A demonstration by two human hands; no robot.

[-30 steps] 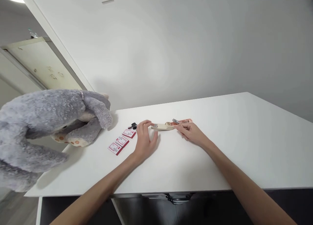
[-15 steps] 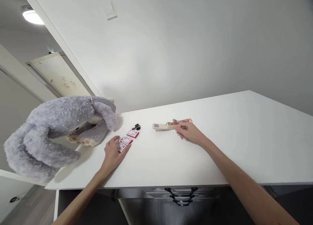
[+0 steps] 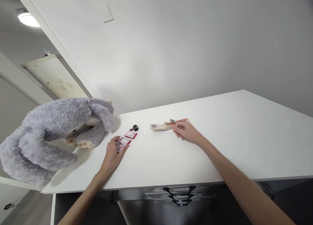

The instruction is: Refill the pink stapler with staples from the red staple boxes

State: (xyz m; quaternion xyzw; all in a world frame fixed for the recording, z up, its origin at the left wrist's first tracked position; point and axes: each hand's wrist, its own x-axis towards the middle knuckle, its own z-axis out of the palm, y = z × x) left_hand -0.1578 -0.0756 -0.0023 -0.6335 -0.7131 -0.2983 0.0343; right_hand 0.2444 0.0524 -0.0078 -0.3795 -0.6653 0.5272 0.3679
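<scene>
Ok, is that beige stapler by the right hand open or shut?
Open: the stapler lies flat on the table, its top swung out, metal showing at the hinge. The right hand holds that end.

A white table is being used. A grey plush toy, three red cards, a black clip and a beige stapler are being carried on it.

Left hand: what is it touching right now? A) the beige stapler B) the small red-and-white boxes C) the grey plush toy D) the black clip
B: the left hand rests its fingers on the nearest of the small red-and-white boxes, while the beige stapler is over by the right hand, and the grey plush toy and the black clip lie apart from it.
</scene>
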